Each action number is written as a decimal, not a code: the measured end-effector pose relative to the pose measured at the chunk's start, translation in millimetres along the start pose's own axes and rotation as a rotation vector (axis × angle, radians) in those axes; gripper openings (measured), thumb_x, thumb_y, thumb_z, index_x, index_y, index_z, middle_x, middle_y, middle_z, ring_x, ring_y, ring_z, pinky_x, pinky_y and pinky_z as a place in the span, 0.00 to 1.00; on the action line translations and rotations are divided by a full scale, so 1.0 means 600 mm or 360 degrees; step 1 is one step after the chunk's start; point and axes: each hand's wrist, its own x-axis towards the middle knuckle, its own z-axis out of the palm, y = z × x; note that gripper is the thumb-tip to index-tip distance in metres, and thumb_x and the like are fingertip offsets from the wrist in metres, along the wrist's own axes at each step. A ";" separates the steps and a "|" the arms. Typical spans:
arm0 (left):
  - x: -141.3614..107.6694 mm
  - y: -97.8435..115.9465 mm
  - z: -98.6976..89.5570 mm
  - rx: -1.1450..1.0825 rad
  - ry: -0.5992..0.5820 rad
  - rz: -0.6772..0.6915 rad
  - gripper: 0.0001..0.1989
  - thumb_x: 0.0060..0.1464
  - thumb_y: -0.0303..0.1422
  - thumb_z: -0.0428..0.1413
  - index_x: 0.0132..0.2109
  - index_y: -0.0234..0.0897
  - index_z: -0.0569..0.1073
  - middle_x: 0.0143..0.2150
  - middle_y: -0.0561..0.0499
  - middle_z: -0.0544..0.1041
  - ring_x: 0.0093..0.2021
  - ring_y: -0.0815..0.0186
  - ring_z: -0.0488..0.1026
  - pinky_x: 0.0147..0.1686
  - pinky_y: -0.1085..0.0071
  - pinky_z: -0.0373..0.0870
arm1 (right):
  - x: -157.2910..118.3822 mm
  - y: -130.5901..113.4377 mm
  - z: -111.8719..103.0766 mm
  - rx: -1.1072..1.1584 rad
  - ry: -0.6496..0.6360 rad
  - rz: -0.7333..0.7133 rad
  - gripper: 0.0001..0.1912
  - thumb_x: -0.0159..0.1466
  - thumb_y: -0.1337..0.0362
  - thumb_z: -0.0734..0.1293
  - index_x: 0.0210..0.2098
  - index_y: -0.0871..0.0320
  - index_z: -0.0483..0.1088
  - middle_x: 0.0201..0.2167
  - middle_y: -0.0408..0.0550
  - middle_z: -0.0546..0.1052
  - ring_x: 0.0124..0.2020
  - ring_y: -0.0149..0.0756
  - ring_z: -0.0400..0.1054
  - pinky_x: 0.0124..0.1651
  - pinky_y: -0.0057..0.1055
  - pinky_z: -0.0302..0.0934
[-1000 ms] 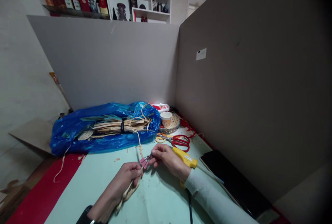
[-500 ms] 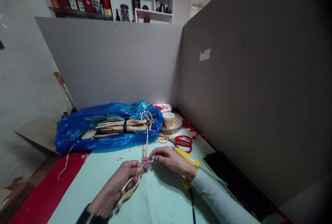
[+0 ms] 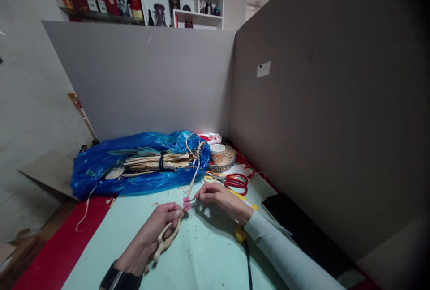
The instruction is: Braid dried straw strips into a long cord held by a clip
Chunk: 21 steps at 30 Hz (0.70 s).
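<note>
A pink binder clip (image 3: 187, 203) sits between my two hands, gripping a thin twisted straw cord (image 3: 194, 181) that runs up to the blue bag. My right hand (image 3: 217, 198) pinches the clip's wire handle between thumb and fingertips. My left hand (image 3: 164, 223) is closed on pale dried straw strips (image 3: 165, 246), close to the clip's left side; their loose ends hang below the palm. Whether the left fingertips touch the clip is hard to tell.
A blue plastic bag (image 3: 101, 171) bears a tied straw bundle (image 3: 151, 162). Red-handled scissors (image 3: 237, 183), a paper cup (image 3: 217, 153) in a woven basket (image 3: 226, 158), a yellow corded tool (image 3: 247, 201) and a black flat object (image 3: 302, 232) lie rightward. Grey panels (image 3: 151, 79) stand behind.
My right hand has moved slightly up and left, and the clip has turned with its wire handle now showing. The cord above it has swung to a slant.
</note>
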 end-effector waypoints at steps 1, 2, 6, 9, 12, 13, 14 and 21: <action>0.001 0.000 0.003 0.0023 0.0026 0.0021 0.11 0.38 0.38 0.58 0.24 0.35 0.67 0.12 0.61 0.61 0.12 0.80 0.47 0.15 0.78 0.39 | 0.009 0.000 0.005 -0.0035 0.0031 0.0033 0.07 0.63 0.67 0.60 0.35 0.62 0.68 0.34 0.48 0.76 0.32 0.31 0.68 0.36 0.26 0.61; 0.003 -0.001 0.007 0.0048 0.0057 0.0049 0.10 0.38 0.37 0.58 0.23 0.36 0.67 0.12 0.61 0.62 0.12 0.79 0.48 0.15 0.78 0.41 | 0.019 0.000 0.010 -0.0087 0.0064 0.0070 0.08 0.64 0.67 0.58 0.36 0.62 0.68 0.33 0.49 0.76 0.31 0.30 0.68 0.35 0.26 0.61; 0.026 -0.013 0.024 0.0176 0.0218 0.0199 0.09 0.43 0.34 0.56 0.20 0.36 0.67 0.12 0.58 0.63 0.16 0.74 0.57 0.19 0.77 0.51 | 0.063 -0.007 0.024 -0.0425 0.0212 0.0178 0.08 0.67 0.67 0.60 0.38 0.62 0.70 0.33 0.48 0.76 0.34 0.33 0.70 0.39 0.31 0.64; 0.048 -0.021 0.034 0.0289 0.0301 0.0237 0.14 0.51 0.36 0.56 0.21 0.36 0.67 0.15 0.59 0.65 0.18 0.72 0.61 0.22 0.74 0.57 | 0.089 -0.012 0.031 -0.0690 0.0247 0.0220 0.11 0.66 0.61 0.64 0.45 0.61 0.70 0.43 0.50 0.74 0.43 0.38 0.70 0.46 0.40 0.65; 0.058 -0.023 0.039 0.0377 0.0331 0.0246 0.15 0.55 0.37 0.56 0.23 0.36 0.67 0.18 0.60 0.66 0.19 0.72 0.63 0.25 0.73 0.61 | 0.105 -0.013 0.033 -0.0864 0.0183 0.0217 0.14 0.66 0.60 0.64 0.50 0.60 0.68 0.48 0.51 0.71 0.46 0.40 0.69 0.47 0.42 0.66; 0.058 -0.023 0.039 0.0398 0.0333 0.0251 0.15 0.55 0.36 0.55 0.22 0.36 0.67 0.18 0.60 0.66 0.19 0.71 0.64 0.25 0.72 0.61 | 0.108 -0.012 0.032 -0.0901 0.0146 0.0203 0.14 0.66 0.60 0.64 0.50 0.60 0.68 0.49 0.51 0.71 0.46 0.40 0.69 0.47 0.42 0.66; 0.057 -0.023 0.039 0.0414 0.0331 0.0256 0.15 0.54 0.34 0.55 0.21 0.37 0.66 0.16 0.59 0.66 0.19 0.71 0.64 0.25 0.72 0.61 | 0.110 -0.010 0.031 -0.0929 0.0105 0.0184 0.14 0.66 0.60 0.64 0.49 0.60 0.68 0.48 0.51 0.72 0.45 0.39 0.69 0.47 0.41 0.66; 0.039 -0.022 0.040 0.0513 0.0292 0.0264 0.10 0.43 0.25 0.51 0.17 0.38 0.66 0.10 0.56 0.64 0.15 0.68 0.61 0.20 0.73 0.53 | 0.095 -0.003 0.018 -0.0988 -0.0127 -0.0004 0.07 0.65 0.67 0.64 0.37 0.62 0.73 0.33 0.46 0.77 0.34 0.33 0.71 0.39 0.30 0.63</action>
